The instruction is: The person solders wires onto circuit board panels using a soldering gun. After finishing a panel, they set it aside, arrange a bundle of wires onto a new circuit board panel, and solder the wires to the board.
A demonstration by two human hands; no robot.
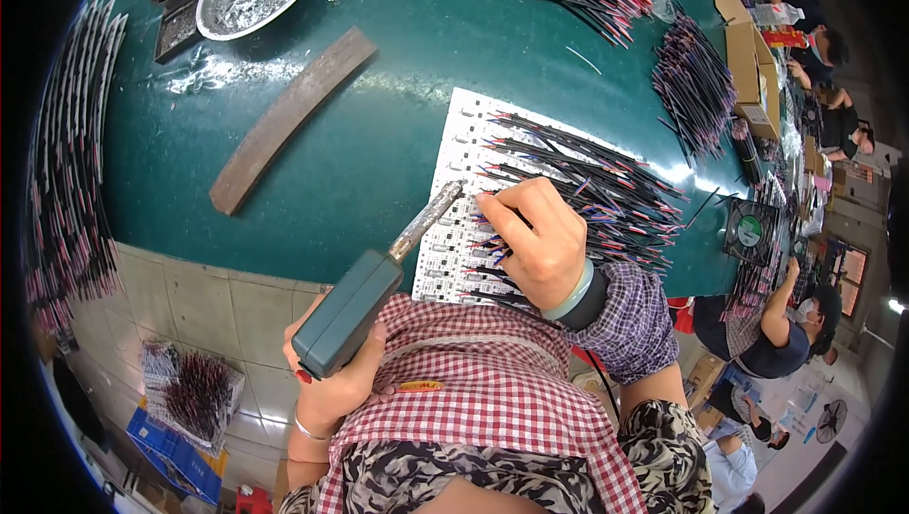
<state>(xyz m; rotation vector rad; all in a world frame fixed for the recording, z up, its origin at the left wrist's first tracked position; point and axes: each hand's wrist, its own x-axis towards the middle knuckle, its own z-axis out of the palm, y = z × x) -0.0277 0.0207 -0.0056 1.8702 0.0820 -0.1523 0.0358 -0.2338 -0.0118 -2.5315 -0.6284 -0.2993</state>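
Observation:
My left hand is wrapped round a dark green soldering gun. Its metal barrel slants up to the right, and the tip meets a white circuit board panel near the table's front edge. Just right of the tip, my right hand is closed in a pinch over the panel. Between thumb and forefinger is the end of a thin black wire, mostly covered by the fingers. Rows of black wires with red and blue ends lie across the panel and trail off to the right.
A brown curved wooden bar lies left of the panel. Behind it stands a metal bowl with silvery scraps. Wire bundles are heaped at the right, more hang at far left. A small fan and co-workers are at right.

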